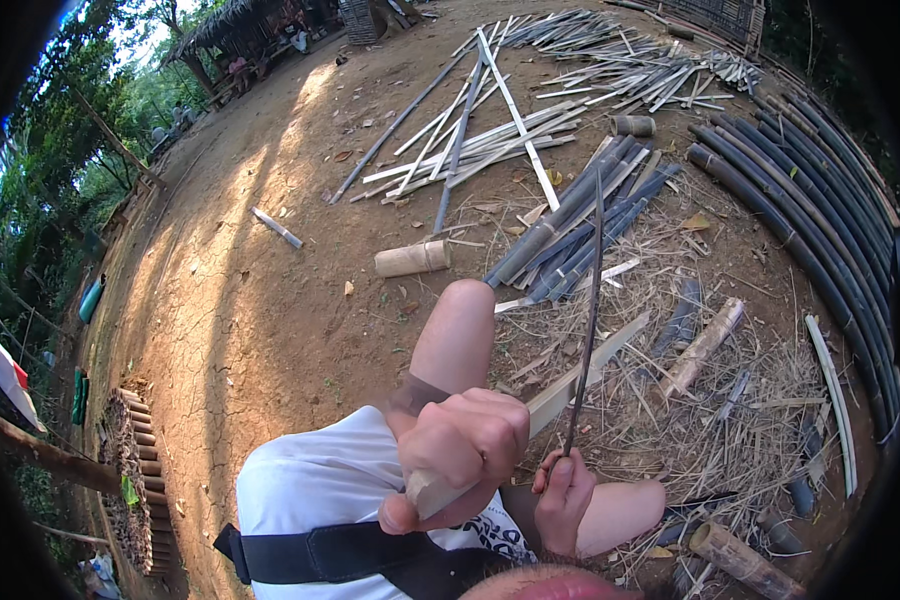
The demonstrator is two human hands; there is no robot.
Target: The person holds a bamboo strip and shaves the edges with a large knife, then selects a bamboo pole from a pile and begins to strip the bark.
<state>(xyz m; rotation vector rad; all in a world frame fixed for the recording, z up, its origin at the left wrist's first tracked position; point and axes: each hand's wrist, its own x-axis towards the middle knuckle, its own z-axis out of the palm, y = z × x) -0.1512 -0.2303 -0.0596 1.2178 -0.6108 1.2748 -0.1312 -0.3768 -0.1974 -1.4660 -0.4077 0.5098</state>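
My left hand [463, 445] is closed in a fist around a pale split bamboo strip [588, 372], which slants up and to the right past my bent knee. The strip's near end pokes out below my fist. My right hand [564, 500] grips a long dark machete [592, 300], its handle mostly hidden by my fingers. The blade stands nearly upright, seen almost edge-on, and crosses in front of the strip. Whether it touches the strip, I cannot tell.
A short bamboo piece [413, 260] lies beyond my knee. Split dark bamboo [570, 235] and pale strips [480, 150] are piled farther out. Long dark poles [810, 220] line the right side. Shavings [660, 430] litter the ground there, and a bamboo-edged bed [140, 480] stands at left.
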